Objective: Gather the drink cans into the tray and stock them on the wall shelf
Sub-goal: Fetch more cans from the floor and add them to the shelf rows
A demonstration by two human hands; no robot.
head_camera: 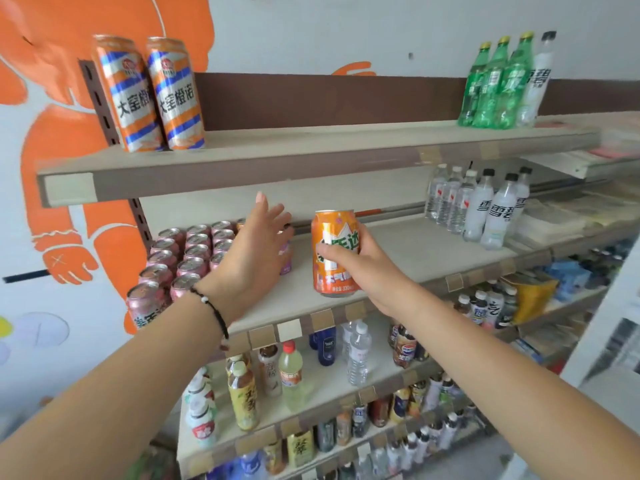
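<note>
The long flat wall shelf (398, 244) has rows of shiny pink cans (180, 258) packed tight at its left end, I think to leave bare board for more drinks beside them. The right hand (360, 268) has its fingers curled round a smooth, round orange soda can (334, 252), holding it upright with its bottom at the shelf board, though I cannot tell if it is touching, most likely to stand it next to the pink ones. The left hand (256, 251) has its fingers spread and holds nothing, reaching in by the pink cans, maybe to steady them; no tray shows here.

two tall cans (149, 95), four green bottles (491, 84)
</note>
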